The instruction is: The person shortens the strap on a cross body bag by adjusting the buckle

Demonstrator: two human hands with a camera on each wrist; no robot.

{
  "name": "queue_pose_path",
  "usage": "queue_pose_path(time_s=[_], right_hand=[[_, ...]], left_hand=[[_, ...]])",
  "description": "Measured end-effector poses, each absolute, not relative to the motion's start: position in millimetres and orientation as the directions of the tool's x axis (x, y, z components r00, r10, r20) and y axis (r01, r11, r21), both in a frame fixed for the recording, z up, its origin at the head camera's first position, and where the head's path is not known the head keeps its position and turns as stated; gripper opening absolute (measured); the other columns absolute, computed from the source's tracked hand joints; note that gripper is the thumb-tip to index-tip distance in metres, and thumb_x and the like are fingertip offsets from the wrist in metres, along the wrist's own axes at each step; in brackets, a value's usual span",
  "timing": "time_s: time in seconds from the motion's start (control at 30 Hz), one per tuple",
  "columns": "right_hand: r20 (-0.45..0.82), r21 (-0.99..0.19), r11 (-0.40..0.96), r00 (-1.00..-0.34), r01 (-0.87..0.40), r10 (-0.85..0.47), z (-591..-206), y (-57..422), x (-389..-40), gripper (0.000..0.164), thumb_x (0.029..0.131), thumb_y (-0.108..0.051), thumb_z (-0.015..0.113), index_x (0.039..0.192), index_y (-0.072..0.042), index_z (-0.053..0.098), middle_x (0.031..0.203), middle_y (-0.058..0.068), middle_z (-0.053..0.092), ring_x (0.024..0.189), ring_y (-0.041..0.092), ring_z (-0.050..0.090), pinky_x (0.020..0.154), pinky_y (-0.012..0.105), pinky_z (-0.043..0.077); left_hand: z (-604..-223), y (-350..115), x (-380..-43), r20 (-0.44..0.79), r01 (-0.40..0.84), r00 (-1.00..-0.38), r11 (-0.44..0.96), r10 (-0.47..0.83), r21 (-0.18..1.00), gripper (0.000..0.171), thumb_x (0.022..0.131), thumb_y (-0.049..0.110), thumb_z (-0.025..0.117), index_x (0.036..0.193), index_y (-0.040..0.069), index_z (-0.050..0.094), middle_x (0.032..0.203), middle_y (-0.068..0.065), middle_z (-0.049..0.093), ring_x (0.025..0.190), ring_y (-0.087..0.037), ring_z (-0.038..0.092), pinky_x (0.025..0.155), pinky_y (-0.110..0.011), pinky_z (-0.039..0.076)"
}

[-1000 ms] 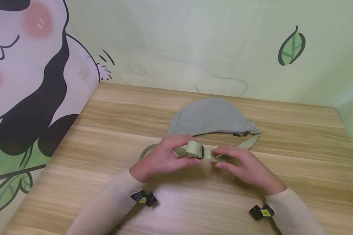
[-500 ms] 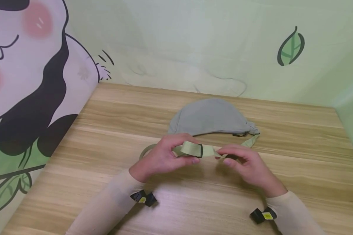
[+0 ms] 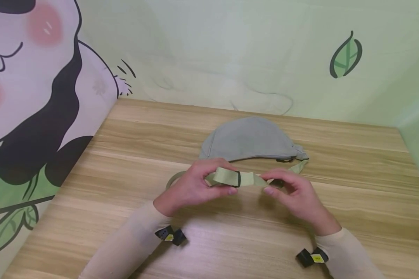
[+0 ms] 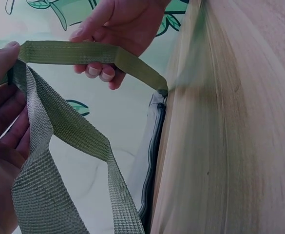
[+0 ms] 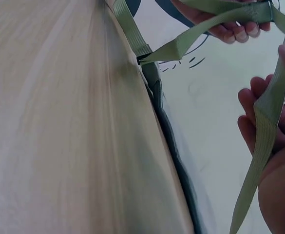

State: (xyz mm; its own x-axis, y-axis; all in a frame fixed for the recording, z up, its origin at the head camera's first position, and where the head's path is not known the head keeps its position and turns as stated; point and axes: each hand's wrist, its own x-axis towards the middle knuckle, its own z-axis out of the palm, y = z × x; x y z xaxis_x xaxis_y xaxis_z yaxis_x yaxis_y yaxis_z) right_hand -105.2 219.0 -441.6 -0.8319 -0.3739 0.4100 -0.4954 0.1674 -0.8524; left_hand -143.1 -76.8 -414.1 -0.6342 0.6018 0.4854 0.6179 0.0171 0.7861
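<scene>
A grey waist bag (image 3: 251, 139) lies on the table, its zipper edge toward me. Its pale green webbing strap (image 3: 226, 176) runs between both hands, raised in front of the bag. My left hand (image 3: 192, 186) pinches the strap at a black slider buckle (image 3: 239, 179), thumb below and forefinger above. To the right of it, my right hand (image 3: 300, 195) pinches the strap between thumb and forefinger. In the right wrist view, a length of strap (image 5: 264, 131) hangs down past the curled fingers of that hand. The left wrist view shows strap folds (image 4: 49, 190) hanging beside the left palm.
The wooden table (image 3: 125, 147) meets a pale green wall (image 3: 209, 54) behind the bag. A panda is drawn on the left wall (image 3: 38, 97). Small black wrist cameras (image 3: 171, 235) sit on both sleeves.
The curled strap loop at the buckle has flattened out. My right hand has shifted slightly right, and more strap shows between the two hands. My left hand and the bag stay nearly still.
</scene>
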Motion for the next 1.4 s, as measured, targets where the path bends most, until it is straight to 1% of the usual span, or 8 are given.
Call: queue_pose_path(time_s=[0.27,0.4,0.5,0.57,0.73,0.9,1.13,1.4], right_hand=[[0.518,-0.694,0.334,-0.765,-0.638,-0.382,-428.0,213.3,-104.9,0.041,0.078,0.013,0.086,0.115,-0.005,0.079,0.112,0.009,0.079,0.107,0.006,0.070,0.098,0.016,0.054],[0.567,-0.625,0.374,-0.728,-0.685,-0.385,-423.5,211.0,-103.8,0.025,0.095,-0.020,0.086,0.114,-0.005,0.079,0.109,0.011,0.079,0.104,0.011,0.071,0.100,0.013,0.051],[0.605,-0.565,0.409,-0.697,-0.716,-0.384,-419.6,207.7,-101.2,0.044,0.104,-0.045,0.071,0.112,-0.003,0.079,0.108,0.012,0.079,0.100,0.016,0.071,0.100,0.010,0.050],[0.629,-0.522,0.434,-0.675,-0.734,-0.385,-416.7,205.3,-100.2,0.050,0.105,-0.050,0.066,0.111,-0.002,0.078,0.106,0.012,0.078,0.098,0.019,0.071,0.100,0.009,0.050],[0.674,-0.470,0.441,-0.634,-0.764,-0.379,-413.3,202.4,-99.3,0.048,0.106,-0.048,0.066,0.110,-0.001,0.078,0.104,0.012,0.077,0.095,0.021,0.071,0.099,0.007,0.050],[0.734,-0.520,0.315,-0.604,-0.794,-0.311,-415.7,201.9,-100.1,0.044,0.104,-0.040,0.073,0.107,0.004,0.078,0.105,0.015,0.077,0.107,0.012,0.071,0.102,0.013,0.053],[0.783,-0.548,0.197,-0.581,-0.813,-0.220,-421.3,201.7,-102.2,0.047,0.100,-0.033,0.079,0.102,0.014,0.075,0.124,-0.001,0.076,0.121,0.009,0.070,0.108,0.021,0.055],[0.849,-0.452,0.227,-0.494,-0.862,-0.186,-420.7,196.2,-103.7,0.044,0.101,-0.032,0.079,0.098,0.012,0.076,0.110,0.015,0.078,0.121,0.009,0.070,0.111,0.025,0.055]], left_hand=[[-414.7,-77.5,-143.8,0.474,0.602,-0.642,0.014,0.603,0.798,0.037,0.084,0.002,0.091,0.117,0.006,0.075,0.102,-0.007,0.078,0.091,-0.014,0.068,0.084,-0.030,0.059],[-414.7,-77.3,-144.0,0.476,0.597,-0.644,0.005,0.599,0.802,0.038,0.083,0.000,0.091,0.117,0.005,0.074,0.101,-0.009,0.078,0.090,-0.013,0.068,0.082,-0.030,0.059],[-414.1,-77.1,-143.4,0.472,0.594,-0.647,0.009,0.599,0.804,0.038,0.083,0.000,0.091,0.118,0.005,0.074,0.101,-0.009,0.077,0.089,-0.013,0.067,0.081,-0.029,0.058],[-413.8,-76.9,-143.3,0.468,0.591,-0.650,0.011,0.598,0.807,0.039,0.084,0.001,0.091,0.118,0.005,0.074,0.101,-0.009,0.077,0.089,-0.013,0.066,0.080,-0.028,0.058],[-413.0,-76.6,-141.6,0.464,0.570,-0.665,-0.005,0.585,0.822,0.040,0.083,-0.002,0.090,0.119,0.002,0.074,0.104,-0.012,0.078,0.092,-0.013,0.068,0.085,-0.030,0.060],[-414.0,-78.0,-140.5,0.448,0.507,-0.706,-0.050,0.548,0.860,0.038,0.084,-0.010,0.086,0.118,-0.002,0.073,0.104,-0.017,0.076,0.092,-0.014,0.067,0.084,-0.030,0.060],[-416.3,-77.4,-142.3,0.433,0.444,-0.735,-0.112,0.522,0.889,0.028,0.086,-0.013,0.080,0.112,-0.006,0.072,0.101,-0.022,0.074,0.093,-0.009,0.066,0.085,-0.032,0.059],[-415.7,-74.4,-142.8,0.439,0.444,-0.732,-0.124,0.521,0.887,0.033,0.084,-0.016,0.081,0.114,-0.007,0.072,0.099,-0.021,0.074,0.092,-0.009,0.065,0.083,-0.028,0.058]])
